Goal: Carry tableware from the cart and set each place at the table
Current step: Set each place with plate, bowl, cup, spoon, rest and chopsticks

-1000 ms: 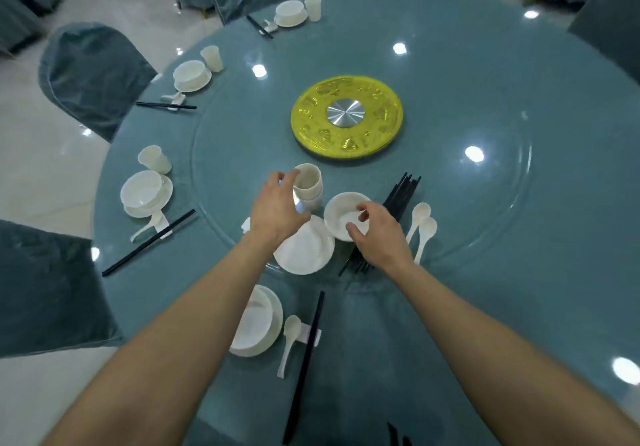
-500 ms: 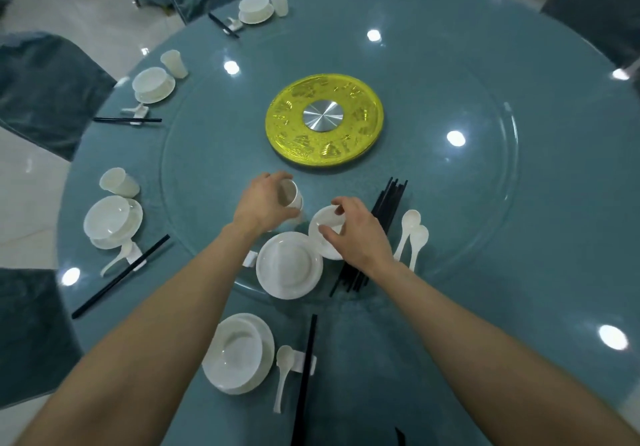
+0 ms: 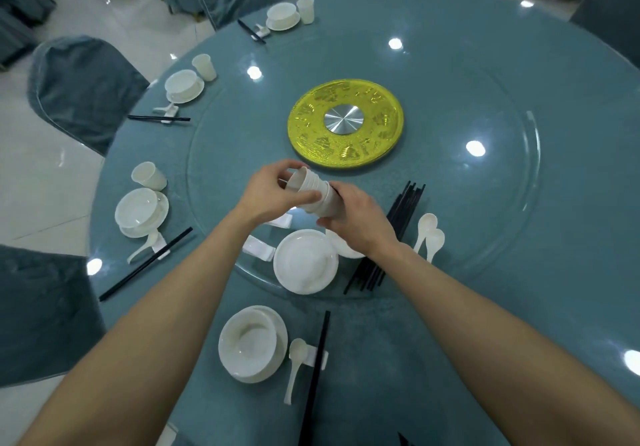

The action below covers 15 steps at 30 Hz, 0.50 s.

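Since the earlier frame, the stack of white plastic cups (image 3: 313, 192) has lifted and tilted at frame centre; the left hand (image 3: 270, 192) grips its mouth end, the right hand (image 3: 356, 218) its base.

Base of cup stack (image 3: 313, 191) buried in right hand (image 3: 360, 222). Under that wrist, bowl (image 3: 342, 250) mostly covered. Between the forearms, chopsticks (image 3: 313, 383) run off bottom edge.
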Each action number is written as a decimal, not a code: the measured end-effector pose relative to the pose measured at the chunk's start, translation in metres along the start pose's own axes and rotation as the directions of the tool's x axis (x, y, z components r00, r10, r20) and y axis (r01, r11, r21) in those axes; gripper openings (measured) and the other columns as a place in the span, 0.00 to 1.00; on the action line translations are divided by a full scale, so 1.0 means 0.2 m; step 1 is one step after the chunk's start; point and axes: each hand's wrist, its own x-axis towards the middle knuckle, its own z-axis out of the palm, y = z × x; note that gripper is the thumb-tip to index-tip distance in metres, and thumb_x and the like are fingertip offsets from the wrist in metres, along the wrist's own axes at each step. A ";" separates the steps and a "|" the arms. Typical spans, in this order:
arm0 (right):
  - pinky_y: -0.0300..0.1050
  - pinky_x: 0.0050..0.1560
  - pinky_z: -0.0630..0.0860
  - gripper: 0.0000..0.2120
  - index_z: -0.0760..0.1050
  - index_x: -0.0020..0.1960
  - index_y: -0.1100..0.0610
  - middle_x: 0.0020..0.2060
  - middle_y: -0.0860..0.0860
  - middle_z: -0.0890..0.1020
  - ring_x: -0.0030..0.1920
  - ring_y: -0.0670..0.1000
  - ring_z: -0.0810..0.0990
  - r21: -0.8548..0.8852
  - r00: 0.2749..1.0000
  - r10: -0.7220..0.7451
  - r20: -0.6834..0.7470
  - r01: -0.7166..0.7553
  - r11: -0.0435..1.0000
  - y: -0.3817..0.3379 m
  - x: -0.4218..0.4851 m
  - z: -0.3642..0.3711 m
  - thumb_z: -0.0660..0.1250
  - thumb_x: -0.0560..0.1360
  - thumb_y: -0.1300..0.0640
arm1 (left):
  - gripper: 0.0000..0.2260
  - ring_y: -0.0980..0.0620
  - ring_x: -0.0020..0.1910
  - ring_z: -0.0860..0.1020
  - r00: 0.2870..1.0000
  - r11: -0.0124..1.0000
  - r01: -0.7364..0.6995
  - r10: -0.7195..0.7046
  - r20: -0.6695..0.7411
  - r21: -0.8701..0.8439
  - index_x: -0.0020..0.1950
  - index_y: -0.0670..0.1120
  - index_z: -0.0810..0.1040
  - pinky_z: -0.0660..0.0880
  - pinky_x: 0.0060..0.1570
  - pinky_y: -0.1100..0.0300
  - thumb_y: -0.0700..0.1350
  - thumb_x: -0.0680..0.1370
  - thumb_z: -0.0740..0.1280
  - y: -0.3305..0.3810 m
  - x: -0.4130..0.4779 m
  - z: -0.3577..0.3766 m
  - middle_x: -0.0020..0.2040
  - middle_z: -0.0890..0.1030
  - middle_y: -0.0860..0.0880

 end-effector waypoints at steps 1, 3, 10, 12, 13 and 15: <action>0.54 0.66 0.75 0.36 0.72 0.74 0.53 0.65 0.51 0.80 0.62 0.54 0.79 -0.002 1.000 -0.012 -0.007 0.012 1.000 0.00 -0.01 -0.01 0.81 0.71 0.48 | 0.28 0.55 0.43 0.85 1.000 1.000 -0.006 0.006 -0.008 0.011 0.61 0.58 0.82 0.81 0.46 0.59 0.60 0.63 0.82 0.01 -0.01 0.00 0.48 0.86 0.54; 0.55 0.66 0.74 0.35 0.73 0.73 0.53 0.65 0.51 0.81 0.62 0.55 0.79 -0.018 0.999 -0.027 -0.035 0.027 0.999 0.01 -0.02 -0.03 0.81 0.70 0.48 | 0.24 0.56 0.42 0.84 0.999 0.999 -0.025 0.026 -0.032 0.033 0.59 0.58 0.83 0.80 0.45 0.61 0.57 0.65 0.83 0.03 -0.01 0.01 0.47 0.85 0.55; 0.53 0.67 0.73 0.33 0.73 0.71 0.57 0.64 0.54 0.80 0.64 0.56 0.77 -0.083 0.995 -0.015 -0.101 0.007 0.997 0.10 -0.06 -0.10 0.82 0.71 0.54 | 0.25 0.52 0.44 0.85 0.993 1.000 -0.027 0.026 -0.116 -0.009 0.58 0.59 0.84 0.83 0.45 0.56 0.64 0.63 0.79 0.08 0.04 0.01 0.49 0.85 0.52; 0.48 0.68 0.71 0.33 0.72 0.72 0.56 0.65 0.52 0.78 0.65 0.54 0.75 -0.058 0.993 0.056 -0.106 -0.062 0.996 0.15 -0.08 -0.13 0.81 0.72 0.53 | 0.27 0.53 0.47 0.85 0.992 1.000 -0.028 0.028 -0.127 0.002 0.60 0.59 0.84 0.83 0.47 0.58 0.63 0.63 0.80 0.08 0.07 -0.03 0.51 0.86 0.53; 0.47 0.69 0.70 0.33 0.71 0.73 0.56 0.65 0.52 0.78 0.66 0.54 0.75 -0.062 0.991 0.068 -0.114 -0.076 0.995 0.18 -0.09 -0.14 0.81 0.72 0.52 | 0.27 0.54 0.48 0.85 0.991 0.999 -0.032 0.037 -0.131 0.037 0.62 0.59 0.84 0.81 0.49 0.60 0.62 0.64 0.80 0.07 0.08 -0.04 0.52 0.86 0.54; 0.47 0.70 0.69 0.33 0.71 0.72 0.56 0.65 0.51 0.77 0.66 0.54 0.74 -0.063 0.988 0.071 -0.134 -0.080 0.995 0.20 -0.10 -0.16 0.81 0.72 0.53 | 0.28 0.54 0.51 0.83 0.987 0.990 -0.034 0.054 -0.149 0.136 0.65 0.59 0.82 0.78 0.53 0.61 0.57 0.66 0.82 0.05 0.10 -0.02 0.54 0.85 0.55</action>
